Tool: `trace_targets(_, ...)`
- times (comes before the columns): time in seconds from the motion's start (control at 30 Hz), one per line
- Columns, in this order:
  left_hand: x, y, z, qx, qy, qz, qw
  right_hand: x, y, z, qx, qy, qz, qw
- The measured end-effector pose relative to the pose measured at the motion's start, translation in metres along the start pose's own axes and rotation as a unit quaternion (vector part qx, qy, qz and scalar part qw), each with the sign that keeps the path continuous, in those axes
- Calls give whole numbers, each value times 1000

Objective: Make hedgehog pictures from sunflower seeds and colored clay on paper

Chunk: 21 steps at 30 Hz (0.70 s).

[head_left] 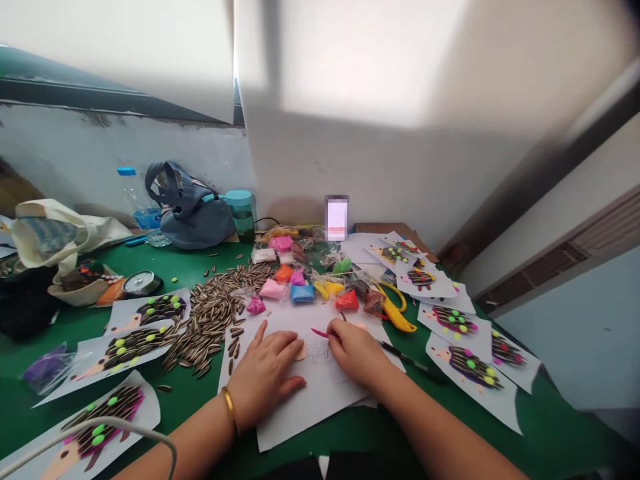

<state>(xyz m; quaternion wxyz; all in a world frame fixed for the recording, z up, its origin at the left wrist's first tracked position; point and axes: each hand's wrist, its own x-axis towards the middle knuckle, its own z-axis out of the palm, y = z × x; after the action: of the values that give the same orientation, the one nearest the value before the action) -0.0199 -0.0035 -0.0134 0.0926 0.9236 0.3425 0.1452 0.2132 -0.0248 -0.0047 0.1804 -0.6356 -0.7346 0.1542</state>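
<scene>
My left hand (273, 367) lies with spread fingers on a white sheet of paper (300, 427), its fingertips beside a small patch of peach clay (301, 352). In my right hand (350, 350) is a thin pink pointed clay tool (319, 333), pinched between thumb and fingers with its tip pointing left. Between the hands a small pencil drawing (318, 349) with short legs shows on the paper. Behind the hands are bagged lumps of coloured clay, among them a blue one (303, 294) and a red one (347, 301).
A heap of sunflower seeds (215, 307) spreads left of the paper. Yellow-handled scissors (397, 313) and a black pen (410, 360) lie at right. Finished hedgehog pictures (473, 380) line both sides. A teal-lidded cup (243, 217), a blue bag (195, 217) and a phone (337, 219) stand behind.
</scene>
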Motion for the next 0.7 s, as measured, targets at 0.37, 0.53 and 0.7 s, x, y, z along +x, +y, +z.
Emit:
trace_targets(0.37, 1, -2, 3, -11, -19, -4, 1000, -1, 1, 4, 30, 9, 6, 999)
trace_targets(0.53, 1, -1, 3, 1, -20, -3, 1000, -1, 1, 5, 37, 11, -5, 999)
trace_targets(0.7, 0, 0, 4, 5, -9, 0, 1000, -8, -2, 4, 32, 27, -48, 998)
